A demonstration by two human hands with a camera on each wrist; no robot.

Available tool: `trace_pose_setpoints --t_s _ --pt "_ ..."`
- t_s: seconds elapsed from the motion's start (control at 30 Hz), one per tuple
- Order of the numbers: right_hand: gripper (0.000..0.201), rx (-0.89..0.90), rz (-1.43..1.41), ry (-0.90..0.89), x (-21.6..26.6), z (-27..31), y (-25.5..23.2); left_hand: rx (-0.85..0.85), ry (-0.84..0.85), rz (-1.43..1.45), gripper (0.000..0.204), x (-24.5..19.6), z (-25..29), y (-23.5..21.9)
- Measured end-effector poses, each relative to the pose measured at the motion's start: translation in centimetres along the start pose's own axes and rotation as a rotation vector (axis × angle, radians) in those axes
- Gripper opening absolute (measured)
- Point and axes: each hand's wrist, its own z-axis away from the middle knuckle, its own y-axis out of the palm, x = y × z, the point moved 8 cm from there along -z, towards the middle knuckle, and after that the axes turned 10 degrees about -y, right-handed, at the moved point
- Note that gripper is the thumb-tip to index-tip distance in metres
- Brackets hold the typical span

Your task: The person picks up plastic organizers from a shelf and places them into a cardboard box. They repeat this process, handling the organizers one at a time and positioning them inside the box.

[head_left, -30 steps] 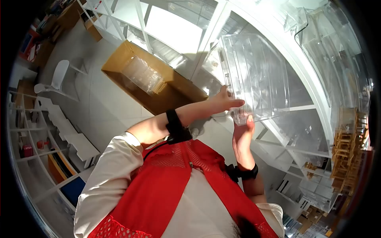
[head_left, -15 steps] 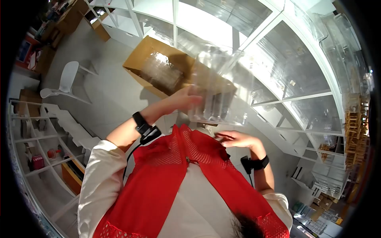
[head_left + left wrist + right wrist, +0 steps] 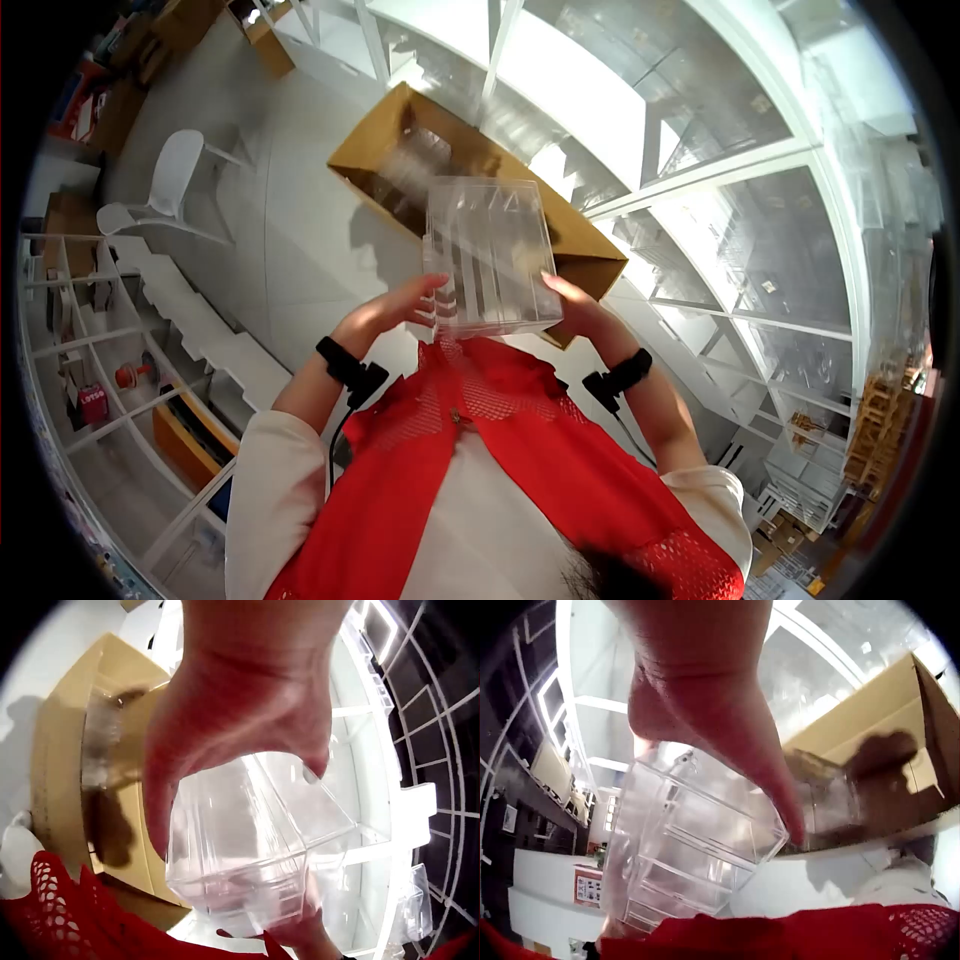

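Clear ribbed box, rectangular, held by left grip and right grip.

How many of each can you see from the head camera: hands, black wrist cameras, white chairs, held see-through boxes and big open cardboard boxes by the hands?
Hands: 2 (left hand, right hand)
Black wrist cameras: 2
White chair: 1
Held clear plastic box: 1
Big open cardboard box: 1
Total: 7

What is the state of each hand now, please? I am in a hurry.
Left hand: holding the clear box, fingers at its side.
Right hand: holding the same clear box, opposite side.
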Motion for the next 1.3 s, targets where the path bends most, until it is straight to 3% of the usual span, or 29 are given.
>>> trace_pose_setpoints --t_s 0.03,0.07,0.2,0.3,0.33,0.43,0.47,0.57,0.63,0.7,0.77,0.8,0.9,1.0,1.23,1.3 --pt "0.047 0.169 -0.192 0.141 -2.2 -2.1 -0.3 0.016 -0.060 -0.048 0.066 0.8 -0.5 -0.4" --pt "0.047 0.120 -0.244 0.201 -4.0 -3.6 -1.7 0.000 -0.121 -0.002 0.069 1.2 -0.8 -1.0" --pt "0.046 0.090 -0.378 0.358 -1.2 -8.0 -0.1 -0.058 -0.284 0.111 0.078 -2.2 -2.8 -4.6" --pt "0.048 -0.304 -0.360 0.495 -3.3 -12.4 -2.8 -0.169 -0.282 0.203 0.089 -3.0 -5.9 -9.0" --pt "0.058 -0.019 -0.596 0.500 -3.9 -14.5 -1.6 -0.226 -0.277 0.290 0.084 -3.0 -7.0 -10.9" --pt "0.071 0.008 -0.658 0.490 -8.7 -22.1 -4.2 -0.480 -0.155 0.061 0.072 -4.5 -9.2 -17.3" --pt "0.076 -0.179 -0.581 0.563 -11.5 -24.5 -6.4 -0.641 0.107 -0.227 0.059 -1.9 -13.4 -23.3" --pt "0.080 -0.368 -0.399 0.442 -13.2 -31.7 -8.0 -0.881 0.253 -0.966 0.052 -7.8 -12.6 -25.9" --pt "0.088 -0.313 -0.350 0.309 -16.5 -37.0 -9.5 -0.791 0.404 -1.412 0.052 -8.7 -14.6 -27.5" --pt "0.088 -0.366 -0.350 0.214 -19.3 -41.8 -11.9 -0.527 0.394 -1.461 0.055 -8.6 -16.9 -30.1" --pt "0.079 -0.559 -0.482 0.202 -24.8 -45.9 -15.7 -0.267 0.355 -1.508 0.058 -6.6 -18.9 -32.1" --pt "0.074 -0.644 -0.543 0.193 -27.2 -47.6 -17.2 -0.278 0.370 -1.533 0.053 -6.2 -19.6 -32.8" --pt "0.090 -0.744 -0.282 0.160 -28.2 -49.3 -18.3 -0.357 0.435 -1.590 0.037 -4.4 -21.2 -34.5" --pt "0.101 -0.649 -0.336 0.008 -29.4 -52.4 -19.6 -0.560 0.584 -1.564 0.015 -4.6 -21.9 -34.5" --pt "0.099 -0.570 -0.278 -0.021 -30.6 -55.3 -22.5 -0.545 0.577 -1.652 0.023 -4.4 -22.3 -34.2" --pt "0.084 -0.585 -0.271 -0.126 -30.9 -56.1 -22.2 -0.537 0.551 -1.693 0.028 -3.9 -22.5 -34.2"
